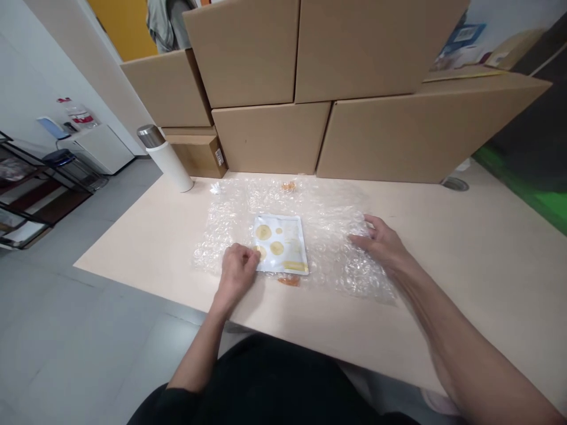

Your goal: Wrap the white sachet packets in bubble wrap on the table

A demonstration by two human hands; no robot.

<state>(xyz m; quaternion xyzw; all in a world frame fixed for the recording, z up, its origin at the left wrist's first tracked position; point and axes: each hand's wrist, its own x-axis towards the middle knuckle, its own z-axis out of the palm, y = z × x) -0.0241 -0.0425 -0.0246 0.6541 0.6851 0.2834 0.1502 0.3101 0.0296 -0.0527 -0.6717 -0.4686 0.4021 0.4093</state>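
A sheet of clear bubble wrap (328, 218) lies spread on the pale table (465, 260). On its middle rests a flat white packet (280, 243) printed with yellow circles. My left hand (238, 268) sits at the packet's lower left corner, fingers curled and pinched on its edge. My right hand (381, 241) lies flat on the right part of the bubble wrap, fingers stretched out toward the packet. A small orange scrap (289, 281) lies just below the packet, and another orange scrap (289, 186) lies at the sheet's far edge.
A white flask with a metal cap (166, 157) stands at the table's far left. Stacked cardboard boxes (310, 88) wall off the back of the table. A dark shelf rack (26, 189) and a white cabinet (95, 147) stand on the floor at left.
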